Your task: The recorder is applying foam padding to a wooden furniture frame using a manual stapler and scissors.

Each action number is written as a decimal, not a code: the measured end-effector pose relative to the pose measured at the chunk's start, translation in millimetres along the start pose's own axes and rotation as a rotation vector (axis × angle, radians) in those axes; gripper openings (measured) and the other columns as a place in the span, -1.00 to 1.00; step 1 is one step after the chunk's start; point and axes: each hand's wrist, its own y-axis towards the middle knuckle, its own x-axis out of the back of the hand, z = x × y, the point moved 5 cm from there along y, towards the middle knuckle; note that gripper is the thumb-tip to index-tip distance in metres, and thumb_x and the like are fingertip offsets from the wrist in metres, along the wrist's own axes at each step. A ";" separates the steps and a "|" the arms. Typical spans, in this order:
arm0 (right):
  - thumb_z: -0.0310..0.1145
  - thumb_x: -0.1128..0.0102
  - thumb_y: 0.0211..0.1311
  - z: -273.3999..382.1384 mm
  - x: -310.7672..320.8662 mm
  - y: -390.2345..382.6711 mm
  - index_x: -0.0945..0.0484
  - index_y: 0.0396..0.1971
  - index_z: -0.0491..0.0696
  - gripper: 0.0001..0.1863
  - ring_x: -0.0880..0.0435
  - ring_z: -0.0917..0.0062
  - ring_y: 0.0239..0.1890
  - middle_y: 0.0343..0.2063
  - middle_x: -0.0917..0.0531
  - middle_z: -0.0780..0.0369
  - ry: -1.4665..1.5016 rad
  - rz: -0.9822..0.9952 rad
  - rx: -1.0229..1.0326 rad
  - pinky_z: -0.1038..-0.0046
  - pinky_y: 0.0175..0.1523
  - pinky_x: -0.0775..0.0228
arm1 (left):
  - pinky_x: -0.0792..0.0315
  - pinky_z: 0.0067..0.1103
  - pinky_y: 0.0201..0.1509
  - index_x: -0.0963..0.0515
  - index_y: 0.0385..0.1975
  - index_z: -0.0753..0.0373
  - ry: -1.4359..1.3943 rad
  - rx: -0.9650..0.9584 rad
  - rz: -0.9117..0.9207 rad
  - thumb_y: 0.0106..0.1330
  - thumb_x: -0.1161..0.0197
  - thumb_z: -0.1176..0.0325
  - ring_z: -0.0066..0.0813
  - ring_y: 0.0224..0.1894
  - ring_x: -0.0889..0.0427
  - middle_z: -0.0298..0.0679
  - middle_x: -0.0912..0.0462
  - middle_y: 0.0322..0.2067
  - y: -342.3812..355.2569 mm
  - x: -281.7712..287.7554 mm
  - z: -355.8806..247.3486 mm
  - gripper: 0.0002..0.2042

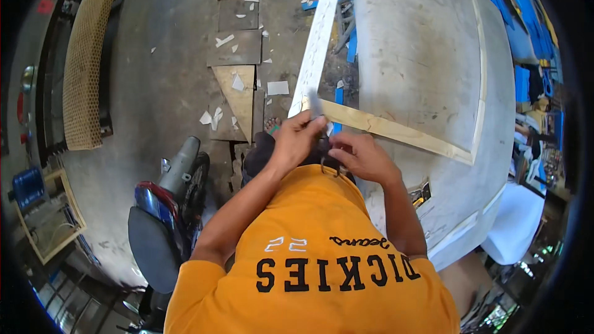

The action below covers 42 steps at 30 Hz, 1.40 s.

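Close in front of my body, my left hand (pixel 297 141) is closed in a pinch on a narrow grey blade-like piece (pixel 315 105), smeared by motion. Just to its right, my right hand (pixel 364 156) has curled fingers; what they hold, if anything, is hidden. A small white scrap (pixel 330 128) shows between the two hands. Beyond them lies the corner of a frame: a bare wooden bar (pixel 396 130) runs off to the right, and a white-covered bar (pixel 318 37) stretches away from me. The grey piece overlaps this corner in view.
A pale worktable (pixel 421 37) spreads to the right, with small tools (pixel 422 195) near my right elbow. Left of me stands a motorcycle (pixel 162 222). A woven panel (pixel 91 65) is at far left. White scraps (pixel 278 88) litter the floor.
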 end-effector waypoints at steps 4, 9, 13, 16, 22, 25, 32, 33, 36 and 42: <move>-0.41 -0.21 0.31 -14.2 -7.3 12.9 -0.58 -0.12 -0.16 -0.80 -0.53 0.60 -0.38 -0.36 -0.66 0.27 0.535 0.229 -0.207 0.59 -0.24 -0.40 | -0.50 -0.67 -0.31 -0.65 -0.21 0.36 -0.212 -0.018 -0.087 0.45 -0.21 0.39 -0.57 -0.45 -0.55 -0.20 -0.70 -0.36 -27.2 40.8 -9.8 -0.84; -0.43 -0.20 0.31 -19.6 -13.0 46.0 -0.60 -0.11 -0.18 -0.79 -0.54 0.63 -0.36 -0.35 -0.66 0.28 0.641 0.456 0.070 0.62 -0.25 -0.40 | -0.53 -0.66 -0.32 -0.63 -0.16 0.38 -0.423 -0.204 -0.071 0.43 -0.24 0.41 -0.51 -0.43 -0.60 -0.10 -0.72 -0.30 -36.2 52.4 -10.7 -0.84; -0.47 -0.15 0.32 -23.5 -20.5 60.5 -0.60 -0.09 -0.17 -0.79 -0.53 0.65 -0.38 -0.36 -0.67 0.28 0.654 0.557 0.200 0.65 -0.30 -0.39 | -0.53 -0.66 -0.33 -0.62 -0.10 0.38 -0.529 -0.267 -0.097 0.43 -0.24 0.44 -0.50 -0.44 -0.60 -0.07 -0.73 -0.29 -30.7 57.0 -5.1 -0.83; -0.50 -0.11 0.33 -31.3 -21.7 59.3 -0.59 -0.09 -0.16 -0.80 -0.53 0.66 -0.41 -0.38 -0.67 0.28 0.684 0.618 0.201 0.67 -0.34 -0.39 | -0.53 -0.66 -0.33 -0.61 -0.07 0.37 -0.609 -0.290 -0.135 0.42 -0.24 0.46 -0.50 -0.44 -0.60 -0.05 -0.73 -0.28 -26.8 53.2 -0.3 -0.82; -0.57 -0.04 0.31 -51.0 -12.7 41.8 -0.56 -0.10 -0.14 -0.79 -0.48 0.68 -0.55 -0.50 -0.62 0.30 0.763 0.707 0.164 0.68 -0.47 -0.29 | -0.53 -0.59 -0.26 -0.61 -0.06 0.35 -0.402 -0.289 -0.226 0.37 -0.29 0.45 -0.46 -0.35 -0.62 -0.11 -0.73 -0.30 -19.7 31.7 0.9 -0.80; -0.60 -0.04 0.28 -62.0 10.0 39.7 -0.55 -0.14 -0.14 -0.81 -0.44 0.68 -0.61 -0.56 -0.57 0.31 0.878 0.608 0.077 0.67 -0.52 -0.24 | -0.53 -0.50 -0.21 -0.61 -0.03 0.29 -0.021 -0.329 -0.377 0.32 -0.32 0.43 -0.39 -0.32 -0.63 -0.16 -0.72 -0.33 -14.2 27.1 1.5 -0.75; -0.50 -0.15 0.20 -96.1 107.1 63.3 -0.49 -0.29 -0.10 -0.91 -0.48 0.58 -0.56 -0.59 -0.55 0.31 0.052 0.251 0.239 0.50 -0.43 -0.32 | -0.51 -0.44 -0.16 -0.67 -0.08 0.25 1.207 -0.575 -0.783 0.26 -0.33 0.37 -0.27 -0.28 -0.64 -0.20 -0.72 -0.35 -0.8 11.5 15.7 -0.75; -0.48 -0.18 0.20 -94.5 116.2 61.9 -0.49 -0.30 -0.09 -0.90 -0.49 0.56 -0.55 -0.57 -0.55 0.31 -0.091 0.217 0.231 0.47 -0.40 -0.33 | -0.50 -0.44 -0.16 -0.68 -0.11 0.25 1.171 -0.551 -0.758 0.24 -0.33 0.36 -0.25 -0.28 -0.64 -0.19 -0.72 -0.35 1.5 18.5 18.0 -0.76; -0.43 -0.23 0.18 -102.2 132.6 64.8 -0.48 -0.32 -0.08 -0.87 -0.52 0.50 -0.52 -0.55 -0.55 0.32 -0.374 0.155 0.212 0.43 -0.34 -0.36 | -0.50 -0.44 -0.18 -0.70 -0.16 0.25 1.096 -0.495 -0.710 0.22 -0.33 0.34 -0.21 -0.30 -0.63 -0.18 -0.72 -0.35 5.6 32.7 20.5 -0.77; -0.33 -0.29 0.08 -114.9 137.4 81.7 -0.46 -0.29 -0.04 -0.76 -0.59 0.33 -0.42 -0.44 -0.59 0.27 -0.728 -0.039 0.747 0.34 -0.29 -0.39 | -0.47 -0.44 -0.22 -0.72 -0.26 0.24 0.852 -0.294 -0.701 0.19 -0.33 0.35 -0.22 -0.33 -0.61 -0.19 -0.71 -0.36 4.6 44.7 12.0 -0.82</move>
